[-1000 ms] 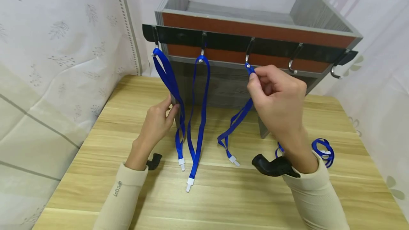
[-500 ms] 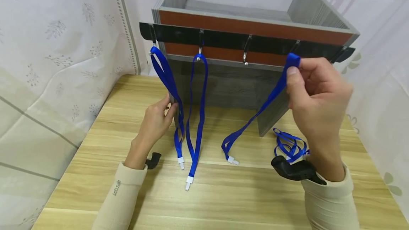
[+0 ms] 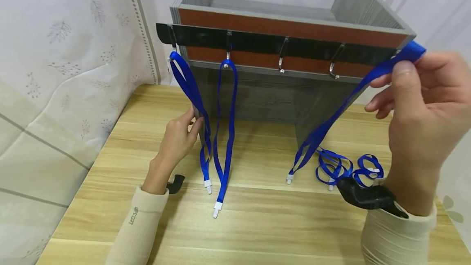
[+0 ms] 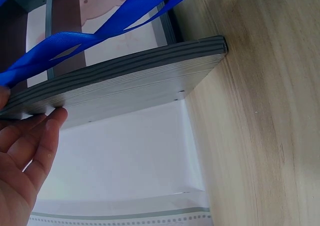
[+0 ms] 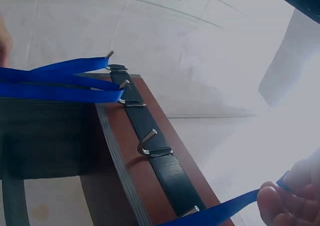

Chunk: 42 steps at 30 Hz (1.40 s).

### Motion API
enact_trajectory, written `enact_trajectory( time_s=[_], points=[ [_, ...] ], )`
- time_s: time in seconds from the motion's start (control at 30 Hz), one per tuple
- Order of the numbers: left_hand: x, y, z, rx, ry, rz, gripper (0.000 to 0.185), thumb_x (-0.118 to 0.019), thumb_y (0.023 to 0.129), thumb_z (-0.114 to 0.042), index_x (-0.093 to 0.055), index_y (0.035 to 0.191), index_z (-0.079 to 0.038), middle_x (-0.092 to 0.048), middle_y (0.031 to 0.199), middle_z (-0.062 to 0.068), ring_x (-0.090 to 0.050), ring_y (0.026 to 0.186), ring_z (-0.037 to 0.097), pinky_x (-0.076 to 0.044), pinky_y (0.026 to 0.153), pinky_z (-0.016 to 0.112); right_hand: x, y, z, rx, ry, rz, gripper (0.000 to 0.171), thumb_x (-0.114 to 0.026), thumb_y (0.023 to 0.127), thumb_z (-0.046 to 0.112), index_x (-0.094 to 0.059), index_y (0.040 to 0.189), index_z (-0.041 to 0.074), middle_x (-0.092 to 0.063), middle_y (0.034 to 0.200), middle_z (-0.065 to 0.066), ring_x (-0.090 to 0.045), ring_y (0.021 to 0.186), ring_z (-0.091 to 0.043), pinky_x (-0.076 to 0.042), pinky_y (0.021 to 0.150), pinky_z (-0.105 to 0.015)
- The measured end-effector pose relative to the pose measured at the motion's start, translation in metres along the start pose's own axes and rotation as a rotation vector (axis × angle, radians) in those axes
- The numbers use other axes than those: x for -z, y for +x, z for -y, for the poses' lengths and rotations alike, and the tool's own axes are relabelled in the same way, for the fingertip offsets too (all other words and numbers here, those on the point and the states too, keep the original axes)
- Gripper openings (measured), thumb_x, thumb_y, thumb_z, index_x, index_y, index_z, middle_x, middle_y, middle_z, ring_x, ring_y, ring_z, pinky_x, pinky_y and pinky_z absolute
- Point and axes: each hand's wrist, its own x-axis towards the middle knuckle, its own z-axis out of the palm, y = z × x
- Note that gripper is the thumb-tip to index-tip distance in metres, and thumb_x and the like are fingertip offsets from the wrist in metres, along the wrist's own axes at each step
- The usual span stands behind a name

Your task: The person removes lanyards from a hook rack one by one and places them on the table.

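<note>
Right hand pinches lanyard top, strap slanting down-left; left hand fingers straight against shelf.

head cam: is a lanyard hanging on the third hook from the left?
No. The third hook is bare; the right hand pinches that lanyard off to the right of the rack.

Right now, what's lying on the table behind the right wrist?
Loose blue lanyards lie coiled on the wooden table, beside the lanyard the right hand pinches. The wrist and its black camera mount cover part of the coil.
</note>
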Motion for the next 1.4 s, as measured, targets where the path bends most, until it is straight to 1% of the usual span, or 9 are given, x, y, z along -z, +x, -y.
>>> enact_trajectory(
  time_s=[0.13, 0.3, 0.53, 0.57, 0.7, 0.77, 1.07, 1.27, 1.4],
  points=[
    [0.000, 0.000, 0.000, 0.001, 0.003, 0.002, 0.014, -0.059, 0.100, -0.011, -0.063, 0.112, -0.007, -0.072, 0.089, 0.009, -0.067, 0.073, 0.024, -0.059, 0.078, 0.043, 0.002, -0.002, -0.002, -0.006, 0.076, 0.042, 0.024, -0.070, 0.086, -0.003, -0.057, 0.095, -0.022, -0.065, 0.070, -0.029, -0.055, 0.039, -0.023, -0.041, 0.035, -0.021],
    [0.000, 0.000, 0.001, 0.001, 0.001, 0.003, 0.013, -0.059, 0.100, -0.010, -0.063, 0.112, -0.007, -0.072, 0.089, 0.009, -0.066, 0.072, 0.023, -0.058, 0.077, 0.043, 0.007, -0.010, -0.007, -0.032, 0.095, 0.168, 0.022, -0.066, 0.084, -0.011, -0.055, 0.091, -0.029, -0.067, 0.069, -0.024, -0.058, 0.042, -0.020, -0.044, 0.038, -0.020],
    [-0.001, -0.001, 0.001, 0.004, -0.010, 0.003, 0.015, -0.059, 0.100, -0.011, -0.063, 0.114, -0.007, -0.073, 0.093, 0.010, -0.070, 0.081, 0.025, -0.059, 0.078, 0.044, 0.031, -0.023, -0.014, -0.091, 0.023, 0.504, 0.007, -0.058, 0.084, -0.020, -0.061, 0.089, -0.023, -0.068, 0.069, -0.010, -0.059, 0.049, -0.011, -0.045, 0.044, -0.016],
    [-0.001, -0.001, 0.001, 0.006, -0.011, 0.004, 0.015, -0.059, 0.100, -0.011, -0.063, 0.113, -0.007, -0.073, 0.093, 0.010, -0.070, 0.081, 0.026, -0.059, 0.078, 0.044, 0.036, -0.024, -0.015, -0.099, 0.007, 0.572, 0.008, -0.056, 0.084, -0.021, -0.062, 0.090, -0.021, -0.066, 0.068, -0.008, -0.058, 0.050, -0.010, -0.043, 0.043, -0.017],
    [-0.001, -0.001, 0.001, 0.010, -0.011, 0.004, 0.015, -0.058, 0.100, -0.011, -0.063, 0.114, -0.007, -0.073, 0.092, 0.010, -0.071, 0.082, 0.026, -0.059, 0.077, 0.044, 0.054, -0.023, -0.021, -0.112, -0.236, 0.852, 0.020, -0.057, 0.086, -0.021, -0.066, 0.092, -0.004, -0.056, 0.063, 0.000, -0.051, 0.049, -0.007, -0.038, 0.040, -0.022],
    [0.000, -0.001, 0.000, 0.009, -0.010, 0.004, 0.015, -0.058, 0.100, -0.010, -0.063, 0.114, -0.006, -0.073, 0.092, 0.010, -0.071, 0.082, 0.026, -0.059, 0.077, 0.044, 0.059, -0.022, -0.026, -0.095, -0.374, 0.947, 0.024, -0.059, 0.086, -0.019, -0.065, 0.092, 0.003, -0.054, 0.063, 0.003, -0.050, 0.049, -0.006, -0.039, 0.041, -0.021],
    [0.000, 0.001, 0.001, 0.008, -0.008, 0.008, 0.016, -0.058, 0.100, -0.010, -0.063, 0.115, -0.006, -0.073, 0.094, 0.011, -0.071, 0.082, 0.026, -0.059, 0.077, 0.044, 0.054, -0.025, -0.059, -0.068, -0.827, 0.994, 0.009, -0.067, 0.092, 0.005, -0.069, 0.099, 0.010, -0.072, 0.077, 0.002, -0.062, 0.057, 0.001, -0.045, 0.046, -0.018],
    [0.000, 0.000, 0.002, 0.007, -0.012, 0.008, 0.015, -0.059, 0.100, -0.011, -0.063, 0.114, -0.006, -0.073, 0.093, 0.010, -0.071, 0.085, 0.027, -0.059, 0.078, 0.043, 0.042, -0.038, -0.081, 0.022, -0.960, 1.020, 0.010, -0.067, 0.092, 0.011, -0.069, 0.100, 0.006, -0.072, 0.073, -0.001, -0.061, 0.055, -0.008, -0.047, 0.049, -0.024],
    [0.000, 0.000, 0.002, 0.004, -0.011, 0.010, 0.015, -0.059, 0.100, -0.011, -0.063, 0.113, -0.006, -0.073, 0.093, 0.010, -0.071, 0.085, 0.027, -0.059, 0.078, 0.044, 0.037, -0.049, -0.094, 0.065, -0.930, 1.059, 0.008, -0.070, 0.091, 0.012, -0.070, 0.098, 0.008, -0.069, 0.072, 0.002, -0.058, 0.057, -0.008, -0.049, 0.053, -0.028]
  ],
)
